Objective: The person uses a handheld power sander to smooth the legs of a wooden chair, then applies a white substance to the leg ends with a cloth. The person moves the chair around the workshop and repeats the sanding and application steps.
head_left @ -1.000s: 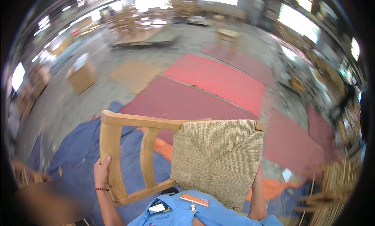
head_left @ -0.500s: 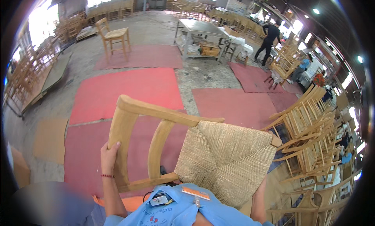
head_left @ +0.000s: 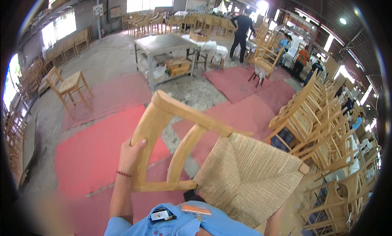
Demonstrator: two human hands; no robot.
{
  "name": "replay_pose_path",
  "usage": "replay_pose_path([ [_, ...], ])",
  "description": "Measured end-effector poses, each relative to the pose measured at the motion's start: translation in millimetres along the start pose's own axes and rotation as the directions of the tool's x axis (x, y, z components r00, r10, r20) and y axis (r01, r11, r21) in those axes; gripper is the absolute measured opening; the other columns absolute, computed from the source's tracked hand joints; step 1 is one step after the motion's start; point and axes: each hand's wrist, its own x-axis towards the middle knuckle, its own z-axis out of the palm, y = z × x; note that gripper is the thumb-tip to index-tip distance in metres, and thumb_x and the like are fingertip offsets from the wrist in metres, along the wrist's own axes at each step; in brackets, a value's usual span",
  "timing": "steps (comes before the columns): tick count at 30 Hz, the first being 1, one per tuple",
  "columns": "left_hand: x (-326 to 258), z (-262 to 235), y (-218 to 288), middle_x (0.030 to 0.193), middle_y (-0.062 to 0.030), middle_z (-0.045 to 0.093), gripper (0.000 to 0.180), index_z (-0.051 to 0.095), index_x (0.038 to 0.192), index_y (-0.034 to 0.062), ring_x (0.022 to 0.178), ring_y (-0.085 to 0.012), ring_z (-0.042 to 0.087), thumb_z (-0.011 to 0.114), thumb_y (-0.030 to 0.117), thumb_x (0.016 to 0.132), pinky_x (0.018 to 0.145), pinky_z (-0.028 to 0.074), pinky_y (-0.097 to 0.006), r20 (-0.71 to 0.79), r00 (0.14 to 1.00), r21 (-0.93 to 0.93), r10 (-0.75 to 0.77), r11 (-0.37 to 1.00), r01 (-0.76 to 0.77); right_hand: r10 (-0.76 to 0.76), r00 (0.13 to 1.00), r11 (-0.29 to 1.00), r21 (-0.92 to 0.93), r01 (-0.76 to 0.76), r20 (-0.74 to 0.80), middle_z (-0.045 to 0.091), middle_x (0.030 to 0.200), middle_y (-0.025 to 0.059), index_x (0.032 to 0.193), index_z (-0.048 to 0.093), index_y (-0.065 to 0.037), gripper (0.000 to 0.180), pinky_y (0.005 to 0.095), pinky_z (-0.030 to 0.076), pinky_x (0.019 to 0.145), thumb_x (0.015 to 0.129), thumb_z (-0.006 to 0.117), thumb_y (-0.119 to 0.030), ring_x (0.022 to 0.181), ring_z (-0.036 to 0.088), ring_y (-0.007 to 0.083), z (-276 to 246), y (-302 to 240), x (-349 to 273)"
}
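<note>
A light wooden chair (head_left: pixel 250 170) with a woven cord seat is held up in front of my body, tilted, its backrest toward the left and its seat facing me. My left hand (head_left: pixel 131 153) is closed round the wide top rail of the backrest, thumb on the near face. At the seat's lower right edge, my right hand (head_left: pixel 279 212) bears the chair from the side; its fingers are hidden behind the seat. The chair's legs are mostly out of sight beneath the seat.
Red mats (head_left: pixel 102 148) cover part of the floor. A metal-topped table (head_left: pixel 163 44) stands ahead, and a single chair (head_left: pixel 70 85) to the left. Stacked wooden chairs (head_left: pixel 314 125) line my right side. A person in dark clothes (head_left: pixel 241 34) stands beyond the mats, with several others farther right.
My view has swung to the right, so the table, mats and lone chair lie farther left. The held chair has shifted slightly right in the picture; my left hand keeps its grip.
</note>
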Motion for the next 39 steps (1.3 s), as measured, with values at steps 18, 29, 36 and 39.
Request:
replay_pose_path([
  [18,485.9,72.7,-97.7,0.087,-0.0065,0.069,0.038,0.068,0.105,-0.0058,0.075,-0.0114,0.062,0.076,0.025,0.084,0.064,0.049,-0.028,-0.095,0.973,-0.204,-0.211,0.961,0.189,0.030,0.997,0.984,-0.176,-0.017,0.071,0.055,0.137,0.0145,0.142,0.047,-0.005,0.053,0.0384,0.050,0.095,0.103,0.038,-0.040,0.118,0.058,0.0261,349.9,164.6,380.5],
  [29,788.1,124.3,85.2,0.079,-0.0087,0.071,0.044,0.071,0.102,-0.0058,0.074,-0.0114,0.064,0.075,0.034,0.084,0.066,0.052,-0.031,0.067,0.992,-0.072,0.108,0.992,-0.103,-0.143,0.982,0.984,-0.124,0.128,-0.121,0.058,0.128,0.0170,0.139,0.045,-0.003,0.056,0.0448,0.055,0.089,0.103,0.039,-0.045,0.116,0.060,0.0315,558.9,220.6,490.6],
  [36,882.0,208.0,300.9,0.081,-0.0218,0.070,0.060,0.069,0.103,-0.0068,0.075,-0.0319,0.070,0.069,0.050,0.084,0.071,0.054,-0.041,0.140,0.738,0.485,0.661,0.604,-0.633,-0.001,0.995,1.000,0.024,0.004,-0.100,0.056,0.130,0.0173,0.140,0.044,-0.003,0.058,0.0444,0.055,0.091,0.102,0.038,-0.046,0.117,0.059,0.0317,683.2,303.4,653.0],
  [39,893.4,252.3,386.6,0.078,-0.0176,0.069,0.056,0.070,0.099,-0.0047,0.071,-0.0237,0.068,0.066,0.050,0.086,0.066,0.053,-0.038,0.226,0.559,0.637,0.798,0.313,-0.704,0.070,0.997,0.995,0.072,-0.067,-0.037,0.056,0.131,0.0174,0.141,0.044,-0.003,0.059,0.0442,0.055,0.091,0.102,0.038,-0.046,0.117,0.059,0.0318,753.3,325.8,724.6],
])
